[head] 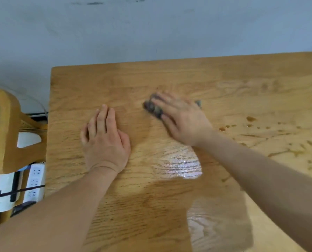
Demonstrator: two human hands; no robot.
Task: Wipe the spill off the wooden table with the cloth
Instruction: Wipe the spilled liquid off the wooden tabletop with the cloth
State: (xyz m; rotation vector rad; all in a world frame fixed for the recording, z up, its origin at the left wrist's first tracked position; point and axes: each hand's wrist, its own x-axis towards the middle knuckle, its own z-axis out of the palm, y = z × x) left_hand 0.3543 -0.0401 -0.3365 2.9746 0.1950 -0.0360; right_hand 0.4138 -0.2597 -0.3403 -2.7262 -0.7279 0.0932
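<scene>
A dark grey cloth (153,108) lies on the wooden table (169,75) near its middle, mostly hidden under my right hand (181,118). That hand presses flat on the cloth with straight, spread fingers and looks blurred. My left hand (106,138) rests flat on the bare wood to the left of the cloth, fingers straight and together. Brown drops and streaks of the spill (278,137) spread over the right part of the table. A wet sheen (180,165) shows on the wood below my right hand.
A wooden chair (5,131) with a woven back stands off the table's left edge. Below it lie a white power strip (34,180) and other white items. A pale wall (151,28) runs behind the table.
</scene>
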